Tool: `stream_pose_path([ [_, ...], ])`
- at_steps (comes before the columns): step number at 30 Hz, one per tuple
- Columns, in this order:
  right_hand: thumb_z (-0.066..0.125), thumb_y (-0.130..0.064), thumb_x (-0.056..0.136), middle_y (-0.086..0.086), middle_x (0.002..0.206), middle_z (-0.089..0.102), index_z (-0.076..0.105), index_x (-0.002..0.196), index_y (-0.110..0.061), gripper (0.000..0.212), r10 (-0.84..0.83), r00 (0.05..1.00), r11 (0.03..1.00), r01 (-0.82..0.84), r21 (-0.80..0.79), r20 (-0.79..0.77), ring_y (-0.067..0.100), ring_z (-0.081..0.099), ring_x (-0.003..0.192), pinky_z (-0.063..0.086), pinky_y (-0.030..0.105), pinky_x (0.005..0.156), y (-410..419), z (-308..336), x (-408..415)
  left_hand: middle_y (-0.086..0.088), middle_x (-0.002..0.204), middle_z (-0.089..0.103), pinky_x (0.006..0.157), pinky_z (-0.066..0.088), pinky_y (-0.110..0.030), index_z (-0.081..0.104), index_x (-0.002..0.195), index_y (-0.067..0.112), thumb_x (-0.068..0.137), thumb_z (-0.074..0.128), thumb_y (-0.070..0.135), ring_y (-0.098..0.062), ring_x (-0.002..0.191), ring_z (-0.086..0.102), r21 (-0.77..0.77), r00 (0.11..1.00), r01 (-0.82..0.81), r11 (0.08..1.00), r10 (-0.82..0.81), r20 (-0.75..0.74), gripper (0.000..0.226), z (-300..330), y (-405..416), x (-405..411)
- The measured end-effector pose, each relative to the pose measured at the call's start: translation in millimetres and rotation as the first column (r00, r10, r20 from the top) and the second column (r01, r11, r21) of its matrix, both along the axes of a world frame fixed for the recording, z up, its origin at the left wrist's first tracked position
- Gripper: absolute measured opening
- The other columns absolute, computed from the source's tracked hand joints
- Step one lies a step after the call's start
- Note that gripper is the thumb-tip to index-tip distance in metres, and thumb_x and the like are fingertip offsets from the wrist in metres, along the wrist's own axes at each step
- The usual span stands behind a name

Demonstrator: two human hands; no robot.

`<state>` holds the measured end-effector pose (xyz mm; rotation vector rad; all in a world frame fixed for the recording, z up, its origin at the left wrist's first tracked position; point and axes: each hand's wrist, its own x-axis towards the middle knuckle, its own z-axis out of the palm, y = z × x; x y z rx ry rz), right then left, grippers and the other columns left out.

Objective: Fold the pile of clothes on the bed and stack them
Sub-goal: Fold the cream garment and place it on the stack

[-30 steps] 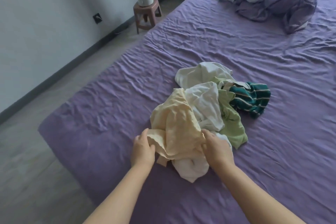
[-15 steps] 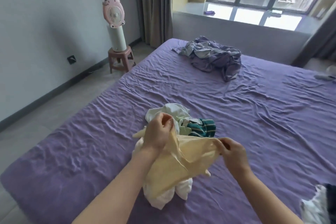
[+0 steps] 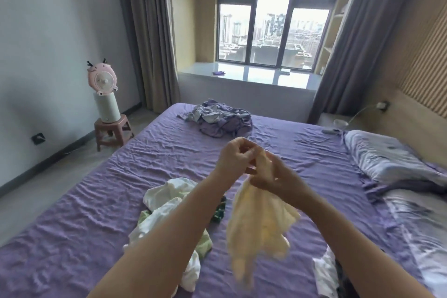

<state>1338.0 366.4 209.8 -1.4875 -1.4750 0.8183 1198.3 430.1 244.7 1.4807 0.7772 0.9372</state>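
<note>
Pale yellow top held up in the air over the bed, both hands on it.

The yellow garment (image 3: 256,222) hangs loose and a bit blurry above the purple bed sheet (image 3: 157,152), lifted clear of the clothes pile (image 3: 169,203). The left hand (image 3: 235,158) pinches its top edge with curled fingers, and the right hand (image 3: 273,176) grips the fabric just below and beside it, so the two hands are basically touching. The pile sits on the sheet just left of the hanging garment: white pieces, a light green one, and a bit of dark green stripe peeking out behind the left forearm. Farther up the sheet from the pile there's a crumpled purple-grey blanket (image 3: 220,121). Off to the pile's right is a pillow (image 3: 387,155). Way left of the pile, on the floor, a pink fan (image 3: 101,77) stands on a small stool (image 3: 113,132).
</note>
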Motion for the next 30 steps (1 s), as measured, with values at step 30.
stream_pose_path([
  [30,0.068,-0.027,0.083,-0.004,0.080,0.067,0.069,0.102,-0.020,0.020,-0.267,0.777,0.961,0.171,0.218,0.569,0.007,0.056,0.073,0.043,0.024,0.076,-124.6,79.6,140.1,0.015,0.044,0.043,0.050,0.028,-0.016,0.059,0.060,0.034,0.080,0.074,0.030,0.002,0.044,0.036,0.465,0.879,0.371,0.804,-0.143,-0.455,0.025,47.7,-69.1,111.4],
])
